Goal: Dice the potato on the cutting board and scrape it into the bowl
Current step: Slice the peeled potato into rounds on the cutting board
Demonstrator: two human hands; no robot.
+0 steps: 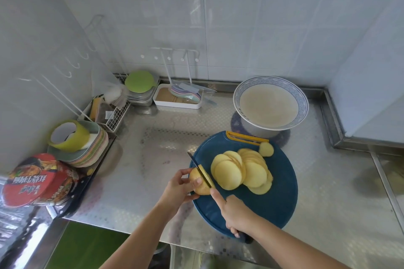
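Here the steel surface (153,148) runs into a corner of white-tiled wall (240,28), with a raised steel lip along the back and the right side. A round blue board (277,203) lies on it near the front edge. The potato (202,189), its uncut end, rests at the board's left rim. The left hand (177,185) grips it, fingers (198,181) curled over the top. The right hand (236,214) is wrapped round the knife's handle, with the forefinger stretched along the blade's back. The knife (202,171) is sunk into the potato. A fanned heap of slices (240,172) lies just right of the blade, and one slice sits apart by the board's yellow handle. The bowl (302,102), blue-patterned and holding something pale, stands just behind the board on a steel vessel. Along the left wall are a stack of plates (91,155) with a roll of tape (83,137) on top, a red noodle cup (37,179), and a wire basket (113,116). A white tray (177,105) and a green lid (140,81) stand at the back.
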